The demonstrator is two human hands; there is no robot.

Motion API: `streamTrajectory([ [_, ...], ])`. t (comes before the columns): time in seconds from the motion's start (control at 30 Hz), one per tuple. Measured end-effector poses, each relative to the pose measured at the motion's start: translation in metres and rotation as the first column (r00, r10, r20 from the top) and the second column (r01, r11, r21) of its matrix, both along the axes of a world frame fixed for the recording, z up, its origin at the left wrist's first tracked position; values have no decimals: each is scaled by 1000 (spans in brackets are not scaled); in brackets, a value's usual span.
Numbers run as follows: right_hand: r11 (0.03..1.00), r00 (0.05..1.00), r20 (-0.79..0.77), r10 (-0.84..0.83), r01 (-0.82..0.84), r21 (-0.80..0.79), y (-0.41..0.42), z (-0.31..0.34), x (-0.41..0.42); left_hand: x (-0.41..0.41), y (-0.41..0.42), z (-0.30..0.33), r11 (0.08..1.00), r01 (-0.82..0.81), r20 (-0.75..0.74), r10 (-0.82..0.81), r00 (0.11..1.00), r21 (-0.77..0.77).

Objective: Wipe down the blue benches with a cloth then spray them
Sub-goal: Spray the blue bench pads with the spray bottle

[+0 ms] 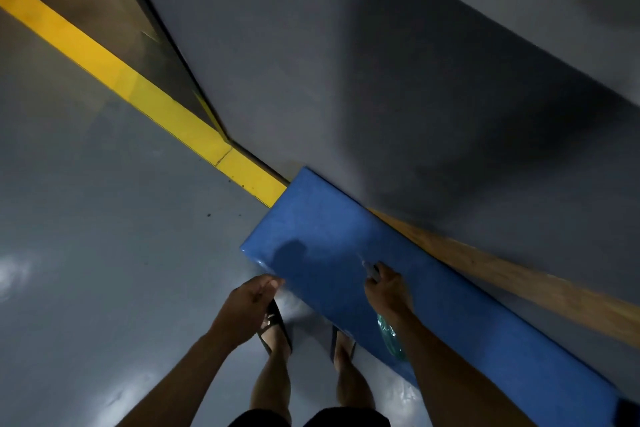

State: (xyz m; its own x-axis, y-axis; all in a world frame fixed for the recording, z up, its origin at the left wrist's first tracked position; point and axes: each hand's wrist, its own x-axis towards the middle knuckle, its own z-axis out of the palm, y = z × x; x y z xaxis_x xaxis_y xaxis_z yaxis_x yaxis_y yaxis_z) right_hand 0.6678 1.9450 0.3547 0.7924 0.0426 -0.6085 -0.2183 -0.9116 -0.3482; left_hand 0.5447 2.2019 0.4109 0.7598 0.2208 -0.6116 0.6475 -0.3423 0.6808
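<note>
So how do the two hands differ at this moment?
The right hand grips a spray bottle over the blue bench; the left hand holds nothing. The right hand is above the bench top; the left sits off its near edge, above the floor. Both reach forward, arms bare.

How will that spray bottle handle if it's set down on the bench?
The spray bottle, gripped by the right hand over the blue bench, looks like clear thin plastic: probably light and slightly squeezable. Its rounded body would likely roll if laid sideways. The bench top looks glossy, so it may slide easily.
</note>
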Motion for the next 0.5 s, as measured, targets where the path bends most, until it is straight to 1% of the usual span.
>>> streamTrajectory([
  [0.1,999,1000,-15,12,-13,-40,20,-1,-18,-8,20,-3,1000,28,-10,-28,1000,12],
  [0.17,999,998,-62,-1,-1,-41,32,-3,-32,-14,33,-6,999,47,-22,-46,999,16],
  [0.3,999,995,-95,-12,9,-34,54,-6,-60,-25,55,-10,997,64,-26,-63,998,39],
  [0.4,998,991,-127,45,-50,-32,68,-8,-79,-33,67,-12,997,69,-28,-68,997,47],
  [0.5,987,984,-139,110,-125,-99,80,-13,-94,-42,77,-15,996,66,-27,-65,998,52],
])
